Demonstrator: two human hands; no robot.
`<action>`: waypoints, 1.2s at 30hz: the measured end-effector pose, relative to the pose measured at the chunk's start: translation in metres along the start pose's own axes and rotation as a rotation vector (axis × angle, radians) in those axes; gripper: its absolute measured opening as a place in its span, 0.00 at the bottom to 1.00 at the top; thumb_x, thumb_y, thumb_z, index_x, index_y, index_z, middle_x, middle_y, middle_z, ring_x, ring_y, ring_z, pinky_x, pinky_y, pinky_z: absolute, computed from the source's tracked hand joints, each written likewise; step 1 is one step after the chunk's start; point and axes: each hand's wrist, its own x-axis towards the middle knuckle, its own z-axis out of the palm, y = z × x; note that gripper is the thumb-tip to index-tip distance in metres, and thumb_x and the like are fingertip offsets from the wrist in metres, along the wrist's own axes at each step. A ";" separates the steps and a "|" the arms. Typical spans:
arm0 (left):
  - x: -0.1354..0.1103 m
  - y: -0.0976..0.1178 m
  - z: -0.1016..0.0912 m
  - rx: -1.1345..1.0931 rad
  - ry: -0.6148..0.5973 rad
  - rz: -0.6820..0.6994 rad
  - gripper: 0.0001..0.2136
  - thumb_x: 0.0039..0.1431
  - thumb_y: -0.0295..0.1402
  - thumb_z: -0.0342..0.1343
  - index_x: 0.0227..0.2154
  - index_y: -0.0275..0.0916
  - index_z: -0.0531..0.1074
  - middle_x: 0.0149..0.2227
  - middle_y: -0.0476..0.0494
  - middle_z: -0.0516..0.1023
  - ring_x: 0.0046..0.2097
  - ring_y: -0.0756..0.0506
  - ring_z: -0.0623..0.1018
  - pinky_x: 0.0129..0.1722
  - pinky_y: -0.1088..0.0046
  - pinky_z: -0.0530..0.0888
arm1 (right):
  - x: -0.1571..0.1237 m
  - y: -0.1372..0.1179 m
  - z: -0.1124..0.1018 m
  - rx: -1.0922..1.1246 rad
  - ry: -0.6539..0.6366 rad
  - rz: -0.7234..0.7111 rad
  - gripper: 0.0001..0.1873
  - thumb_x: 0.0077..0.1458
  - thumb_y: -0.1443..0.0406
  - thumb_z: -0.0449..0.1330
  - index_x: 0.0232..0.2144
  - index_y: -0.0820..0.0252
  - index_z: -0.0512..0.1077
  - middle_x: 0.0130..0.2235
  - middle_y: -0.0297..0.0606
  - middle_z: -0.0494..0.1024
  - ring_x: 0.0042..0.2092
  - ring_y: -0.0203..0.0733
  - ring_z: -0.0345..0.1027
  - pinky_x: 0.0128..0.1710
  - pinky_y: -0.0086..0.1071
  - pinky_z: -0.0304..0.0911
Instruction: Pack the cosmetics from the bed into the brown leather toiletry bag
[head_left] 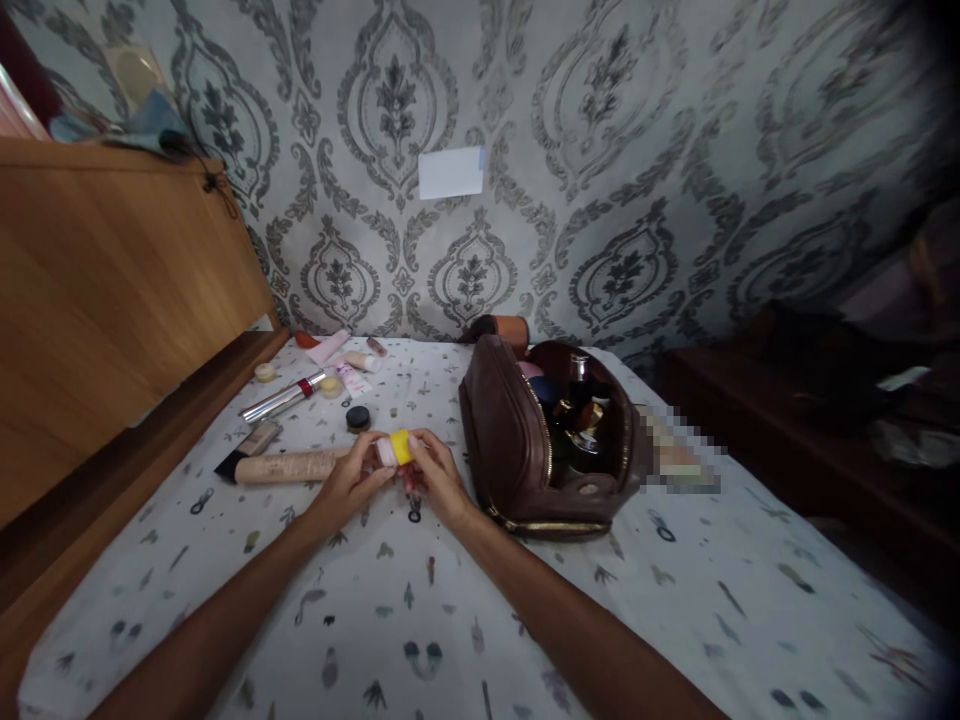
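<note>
Between my two hands is a small jar (385, 452) with a pale body and a yellow lid (401, 447). My left hand (351, 478) is closed around the pale end. The fingers of my right hand (439, 474) grip the yellow lid. A beige tube (289, 467) with a black cap lies just left of my left hand. Behind the hands sits a small round black-lidded pot (358, 418). To the right, a brown toiletry bag (506, 425) stands unzipped with bottles (589, 420) inside it.
Several cosmetics lie at the back left, among them a silver tube (277, 400), a pink tube (328, 346) and a cream tube (361, 360). A brown cylindrical item (512, 331) is behind the bag. A wooden cabinet (127, 300) borders the left; a patterned wall (555, 200) stands behind.
</note>
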 end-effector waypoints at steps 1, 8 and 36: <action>0.000 0.002 0.000 -0.002 -0.009 0.000 0.18 0.65 0.42 0.52 0.52 0.39 0.61 0.40 0.44 0.77 0.42 0.44 0.78 0.43 0.68 0.73 | 0.000 -0.001 0.000 0.004 -0.001 -0.003 0.27 0.50 0.41 0.60 0.37 0.57 0.66 0.21 0.27 0.70 0.18 0.31 0.59 0.16 0.24 0.49; 0.001 0.003 -0.001 0.100 0.036 -0.057 0.15 0.66 0.44 0.48 0.46 0.38 0.65 0.30 0.49 0.76 0.32 0.46 0.75 0.34 0.72 0.71 | -0.003 -0.005 0.000 0.015 -0.017 -0.002 0.29 0.48 0.44 0.65 0.44 0.56 0.68 0.23 0.28 0.69 0.21 0.32 0.60 0.17 0.25 0.49; 0.001 -0.010 0.002 0.004 -0.033 -0.087 0.24 0.58 0.51 0.54 0.52 0.41 0.65 0.27 0.48 0.76 0.30 0.45 0.75 0.26 0.72 0.72 | -0.036 -0.211 -0.032 -0.609 0.060 -0.516 0.16 0.54 0.55 0.64 0.41 0.58 0.72 0.29 0.28 0.72 0.26 0.31 0.63 0.25 0.25 0.56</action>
